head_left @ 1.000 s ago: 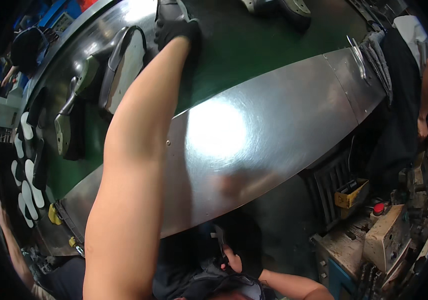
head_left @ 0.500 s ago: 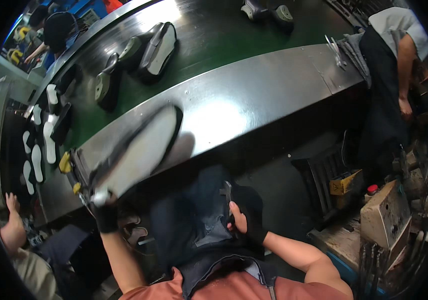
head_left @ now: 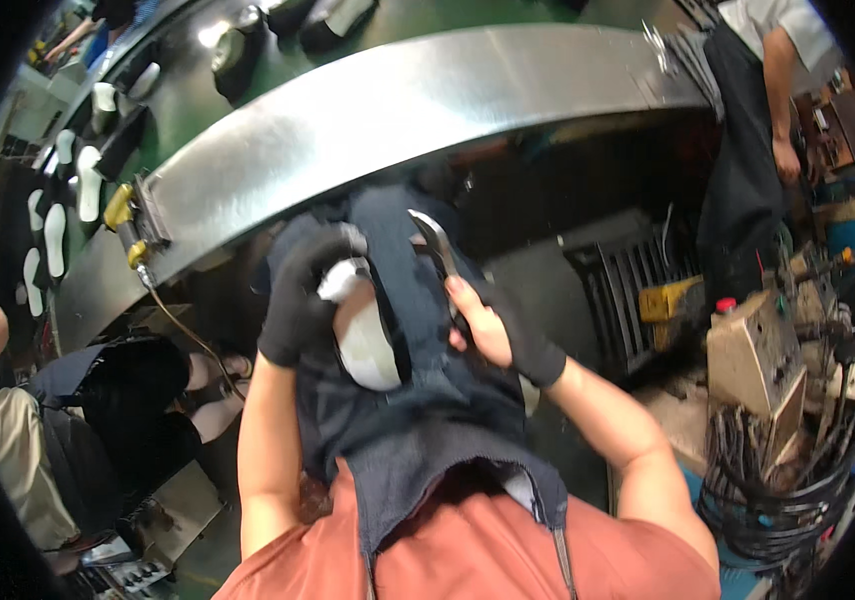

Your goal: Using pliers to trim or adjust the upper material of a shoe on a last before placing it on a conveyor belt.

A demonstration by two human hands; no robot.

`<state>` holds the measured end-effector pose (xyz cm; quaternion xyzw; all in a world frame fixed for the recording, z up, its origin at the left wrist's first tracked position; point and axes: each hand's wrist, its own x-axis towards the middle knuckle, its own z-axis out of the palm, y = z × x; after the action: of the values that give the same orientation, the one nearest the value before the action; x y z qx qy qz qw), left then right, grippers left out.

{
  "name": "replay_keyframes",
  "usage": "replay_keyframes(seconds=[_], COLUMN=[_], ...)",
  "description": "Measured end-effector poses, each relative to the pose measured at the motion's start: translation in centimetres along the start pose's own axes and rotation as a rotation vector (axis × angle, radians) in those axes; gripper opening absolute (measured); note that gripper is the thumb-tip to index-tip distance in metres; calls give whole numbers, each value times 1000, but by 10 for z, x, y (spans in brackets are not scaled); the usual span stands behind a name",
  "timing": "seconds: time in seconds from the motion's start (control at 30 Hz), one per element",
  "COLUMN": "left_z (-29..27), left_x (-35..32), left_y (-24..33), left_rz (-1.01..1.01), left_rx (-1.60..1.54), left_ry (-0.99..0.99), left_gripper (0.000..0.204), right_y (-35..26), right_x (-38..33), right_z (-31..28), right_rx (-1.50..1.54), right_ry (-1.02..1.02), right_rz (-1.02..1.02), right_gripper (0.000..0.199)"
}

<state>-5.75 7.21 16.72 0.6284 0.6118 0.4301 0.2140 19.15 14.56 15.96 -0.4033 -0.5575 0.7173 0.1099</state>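
Observation:
My left hand (head_left: 303, 295), in a dark glove with white-wrapped fingertips, grips a dark shoe on its last. The shoe's pale sole (head_left: 368, 345) faces up over my lap, on my dark apron. My fingers cover its upper end. Closed around the handles of metal pliers with a curved jaw (head_left: 433, 235) is my right hand (head_left: 496, 335), its fingers bare beyond a dark wrist covering. The pliers point away from me, just right of the shoe and apart from it.
A metal ledge (head_left: 398, 90) curves ahead, beside a green belt carrying lasted shoes (head_left: 233, 60) and white insoles (head_left: 90, 180). A yellow hand tool (head_left: 123, 215) with a hose lies on the ledge's left. Co-workers stand right and sit left. A machine box (head_left: 753, 350) stands right.
My left hand has brought the shoe from above the metal ledge down to my lap. My right hand still holds the pliers, now a little higher in view. The view has shifted downward.

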Motion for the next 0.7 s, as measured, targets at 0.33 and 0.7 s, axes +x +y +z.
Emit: replay_keyframes(seconds=[0.33, 0.7], left_z=[5, 17], left_x=[-16, -15], left_y=[-77, -29], left_rz=[-379, -250], left_rx=[-829, -726], left_ry=[176, 146], left_gripper=[99, 92], right_y=[0, -13], right_x=[30, 10], right_z=[34, 49], right_rx=[-145, -182], right_ry=[-427, -383], right_rz=[-231, 101], right_gripper=[53, 47])
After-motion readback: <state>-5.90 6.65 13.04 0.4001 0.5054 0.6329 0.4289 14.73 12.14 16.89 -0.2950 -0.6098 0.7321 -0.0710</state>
